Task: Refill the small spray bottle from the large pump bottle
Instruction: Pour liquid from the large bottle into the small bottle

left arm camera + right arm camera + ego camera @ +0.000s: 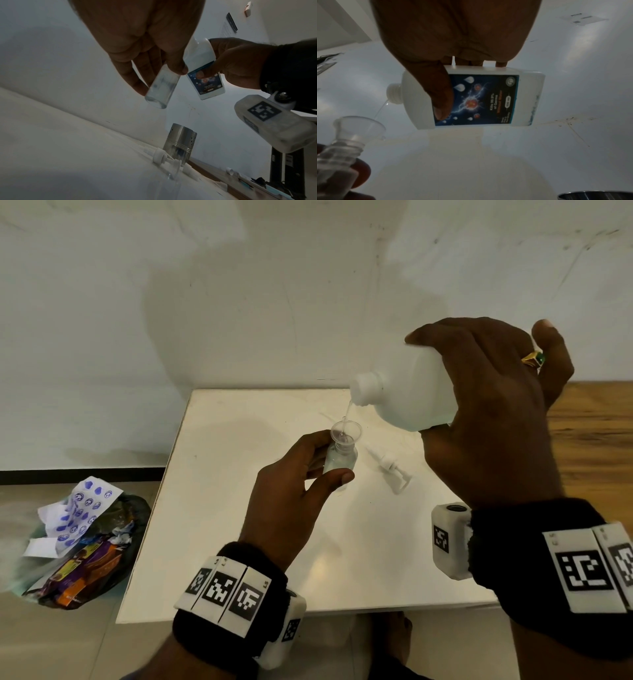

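My left hand [301, 474] holds the small clear bottle [340, 458] upright above the white table [239, 559], thumb and fingers pinching its sides. A clear funnel [346, 433] sits in its neck. My right hand [486, 405] grips the large white bottle [407, 395], tipped on its side with the open neck pointing left and down. A thin stream [347, 410] of clear liquid runs from that neck into the funnel [359, 127]. The large bottle's blue label [479, 100] shows in the right wrist view. Liquid fills the lower part of the small bottle [161, 88].
The removed white pump head [394, 470] lies on the table right of the small bottle, beside a steel perforated canister [180, 143]. A bag of wrappers and paper [82, 546] sits on the floor at left. A wooden surface [589, 422] adjoins the table at right.
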